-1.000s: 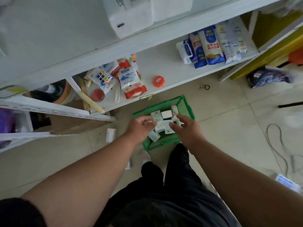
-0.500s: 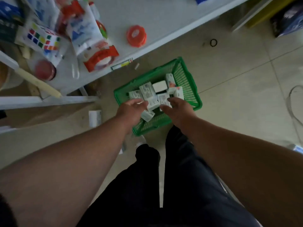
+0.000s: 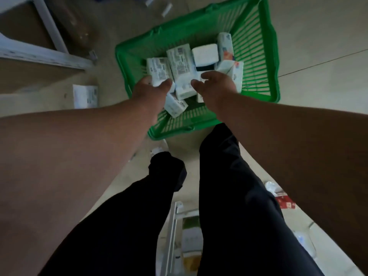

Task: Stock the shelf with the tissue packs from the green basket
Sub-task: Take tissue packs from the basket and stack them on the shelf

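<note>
White plastic-wrapped tissue packs [image 3: 180, 64] lie just ahead of my spread left hand [image 3: 152, 92] and right hand [image 3: 216, 86] (both empty); I'd clamp several between my palms inside the green slatted plastic basket [image 3: 256, 56].

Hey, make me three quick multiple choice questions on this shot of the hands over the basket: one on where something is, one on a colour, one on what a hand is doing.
1. Where does the green basket sit?
A. on the floor in front of the person's feet
B. on a shelf board
C. on a chair

2. What colour are most of the tissue packs in the basket?
A. black
B. white
C. yellow

3. What is the left hand doing?
A. resting on the person's knee
B. reaching into the basket onto a pack
C. carrying the basket by its rim

Answers:
1 A, tiled floor shows all round the basket, just past the dark trouser legs.
2 B, the packs are white with small print.
3 B, its fingers lie on a pack inside the basket, with the right hand alongside.
</note>
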